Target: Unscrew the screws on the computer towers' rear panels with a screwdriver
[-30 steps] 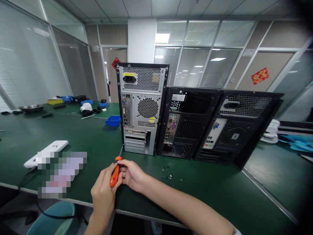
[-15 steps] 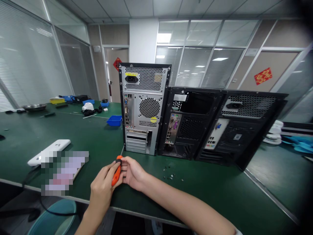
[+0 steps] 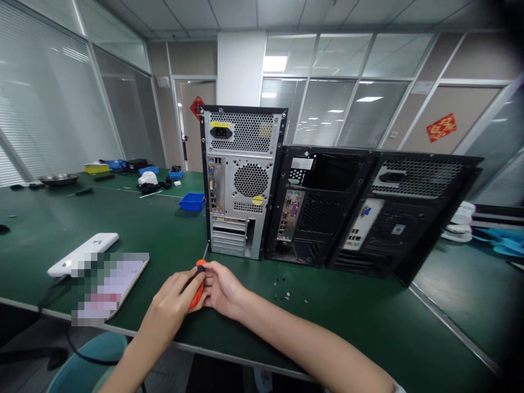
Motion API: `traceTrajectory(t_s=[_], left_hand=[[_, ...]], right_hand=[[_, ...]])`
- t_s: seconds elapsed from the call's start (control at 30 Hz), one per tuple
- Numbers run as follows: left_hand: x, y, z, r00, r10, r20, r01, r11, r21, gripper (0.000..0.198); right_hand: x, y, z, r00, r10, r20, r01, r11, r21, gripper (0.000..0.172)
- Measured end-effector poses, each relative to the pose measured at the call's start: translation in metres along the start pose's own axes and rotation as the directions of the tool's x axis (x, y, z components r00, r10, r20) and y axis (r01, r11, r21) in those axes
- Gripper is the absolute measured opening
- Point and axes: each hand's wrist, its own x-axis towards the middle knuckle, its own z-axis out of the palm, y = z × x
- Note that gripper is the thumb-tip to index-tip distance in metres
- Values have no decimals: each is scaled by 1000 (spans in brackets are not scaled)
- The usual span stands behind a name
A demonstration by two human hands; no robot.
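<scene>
An orange and black screwdriver (image 3: pixel 197 297) is between my two hands, its thin shaft slanting up to the lower left corner of a silver-backed computer tower (image 3: pixel 239 180). My left hand (image 3: pixel 174 295) wraps its fingers round the handle from the left and hides part of it. With thumb and fingers, my right hand (image 3: pixel 225 289) steadies the screwdriver near its collar. The tip appears to meet the tower's edge; any screw there is too small to make out. Several small loose screws (image 3: pixel 287 296) lie on the green table (image 3: pixel 335 322) to the right.
Two black computer towers, a middle one (image 3: pixel 323 213) and a right one (image 3: pixel 409 218), stand beside the silver-backed one. A blue tray (image 3: pixel 192 202) sits to its left. Nearer are a white power bank-like device (image 3: pixel 84 255) and a partly blurred phone-like slab (image 3: pixel 123 289). Below the table edge is a teal bucket (image 3: pixel 92 360).
My left hand has turned round the screwdriver handle, its wrist swinging lower left, and covers more of the orange. My right hand and the towers keep their places.
</scene>
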Motion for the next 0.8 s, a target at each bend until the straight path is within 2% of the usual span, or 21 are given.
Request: traceTrajectory(t_s=[0.43, 0.8], left_hand=[[3, -22, -12, 970, 177, 166, -177, 984, -20, 30], [17, -24, -22, 917, 331, 222, -361, 926, 110, 33]], right_hand=[[5, 2, -2, 999, 6, 46, -4, 999, -42, 29], [8, 2, -6, 998, 22, 56, -20, 999, -31, 25]])
